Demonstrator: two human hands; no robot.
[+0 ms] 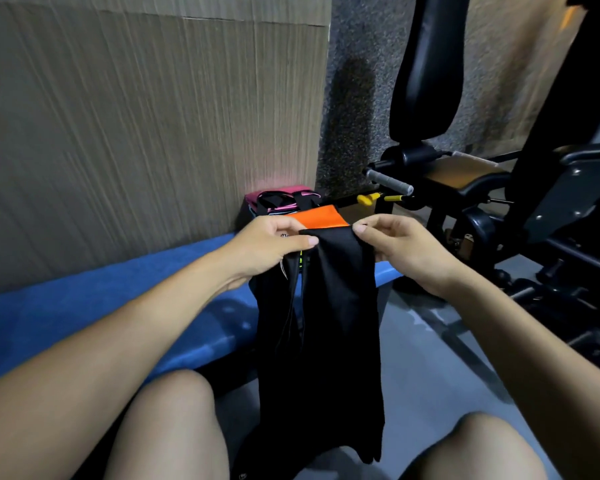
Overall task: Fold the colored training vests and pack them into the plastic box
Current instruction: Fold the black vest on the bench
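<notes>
Both hands raised above the knees, a long black fabric vest [329, 306] held between them by its top edge. Left hand [274, 245] closed round a bunch of the black cloth and its thin straps, thumb laid flat along the top toward the right. Right hand [395, 244] pinching the right corner of the same top edge between thumb and curled forefinger, other fingers folded in. Vest hanging straight down from that grip, its lower end down between the two bare knees, near the grey floor [430, 358]; a small neon-green mark visible just under the left thumb. Behind the top edge, a bright orange panel of fabric [321, 216], partly hidden by the left hand; hard to tell whether part of the held vest or a separate piece lying on the bench. Long blue padded bench [84, 306] running from the lower left toward the centre, along the foot of a brown striped wall panel [153, 116]. At the far end of the bench, against the wall, a small stack of folded pink and black vests [281, 199], well beyond the hands. To the right of the bench, black gym machine [482, 150] with padded backrest, grey-gripped handle and yellow knob.
</notes>
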